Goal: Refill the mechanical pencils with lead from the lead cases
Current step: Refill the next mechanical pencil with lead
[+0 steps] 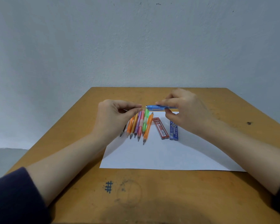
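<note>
Mid-frame, the right hand (184,110) pinches a translucent blue plastic mechanical pencil (160,107) level, probably so the left hand (118,117), pinching a thin grey lead (143,107), can feed its end. The red lead case (160,128) lies below.

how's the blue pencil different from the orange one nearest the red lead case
The blue pencil is gripped by the right hand above the table, lying sideways; the orange pencil rests on the paper, tip toward the person. The blue pencil's end faces a thin lead pinched by the left hand; the orange pencil is untouched. Both are slim mechanical pencils.
</note>
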